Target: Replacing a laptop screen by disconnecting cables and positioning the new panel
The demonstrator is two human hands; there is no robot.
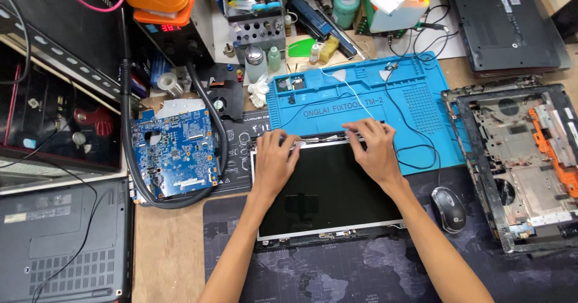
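I'm pressing my left hand (274, 158) and right hand (374, 149), fingers flat and grasping nothing, along the laptop screen panel's (328, 191) twelve-o'clock edge; next calls for an even lift.

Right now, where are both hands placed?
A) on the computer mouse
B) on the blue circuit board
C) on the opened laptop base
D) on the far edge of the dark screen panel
D: the left hand and right hand both press along the far edge of the dark screen panel.

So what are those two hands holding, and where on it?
Both rest on the far edge of the dark laptop screen panel: left hand near its left corner, right hand toward the right. A closed grip cannot be told.
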